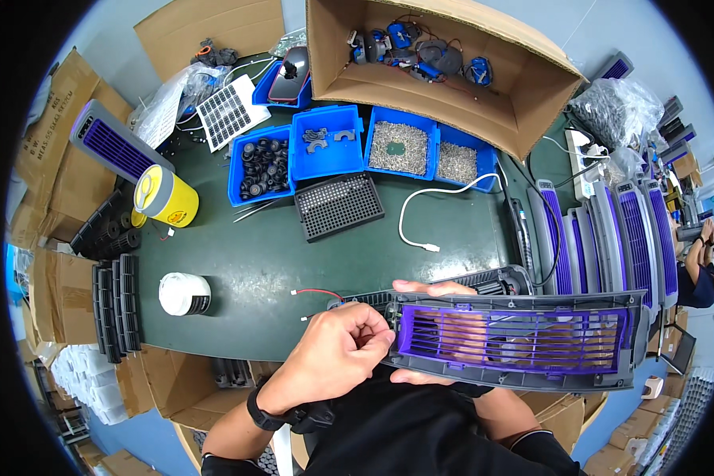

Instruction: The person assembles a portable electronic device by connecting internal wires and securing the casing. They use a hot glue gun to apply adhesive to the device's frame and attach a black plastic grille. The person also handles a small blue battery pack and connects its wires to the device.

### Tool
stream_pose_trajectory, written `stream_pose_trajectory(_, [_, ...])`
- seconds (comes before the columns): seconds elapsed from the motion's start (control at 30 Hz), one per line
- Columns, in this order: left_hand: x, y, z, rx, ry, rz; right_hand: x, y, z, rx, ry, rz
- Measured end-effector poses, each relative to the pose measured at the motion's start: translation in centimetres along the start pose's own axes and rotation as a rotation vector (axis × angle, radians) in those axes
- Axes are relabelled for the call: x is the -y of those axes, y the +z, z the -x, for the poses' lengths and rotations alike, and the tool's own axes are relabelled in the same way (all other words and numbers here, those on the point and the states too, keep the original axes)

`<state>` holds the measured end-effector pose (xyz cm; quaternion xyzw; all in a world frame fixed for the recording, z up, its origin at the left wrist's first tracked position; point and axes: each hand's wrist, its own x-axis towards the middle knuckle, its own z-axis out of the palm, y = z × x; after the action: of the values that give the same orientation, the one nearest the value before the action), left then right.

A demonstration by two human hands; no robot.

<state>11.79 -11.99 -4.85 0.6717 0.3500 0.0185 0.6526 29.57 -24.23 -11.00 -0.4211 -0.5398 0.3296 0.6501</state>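
A grey fan housing cover [563, 382] with a purple grille is held up at the table's near edge, its ribbed inner side facing me. My right hand [432, 287] grips it from behind; fingers show above its top edge, more of the hand shows below, and part appears through the slats. At the cover's left end, my left hand [337, 345] is closed in a pinch; whatever lies between its fingertips is hidden. Behind the cover, a dark grey housing part [517, 278] rests on the table, partly covered. A red wire [313, 291] sticks out to its left.
Blue bins hold black round parts [263, 168], grey clips [317, 143] and small screws [401, 143]. Beyond stands a cardboard box [452, 103] with motors. A black perforated tray [339, 208], white cable [404, 214], white tub [184, 293] and yellow-grey container [166, 197] occupy the table. Purple-grilled fans [635, 230] stand right.
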Motion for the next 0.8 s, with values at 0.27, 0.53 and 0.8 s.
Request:
stream_pose_trajectory(0.27, [1.0, 0.2, -0.2, 0.062, -0.05, 0.23, -0.3, -0.1, 0.4, -0.04, -0.017, -0.061])
stream_pose_trajectory(0.53, [1.5, 0.1, 0.1, 0.073, 0.002, 0.435, -0.3, -0.3, 0.5, -0.096, -0.012, -0.12])
stream_pose_trajectory(0.8, [2.1, 1.1, 0.1, -0.04, 0.014, 0.368, -0.2, 0.0, 0.8, -0.102, 0.009, -0.122])
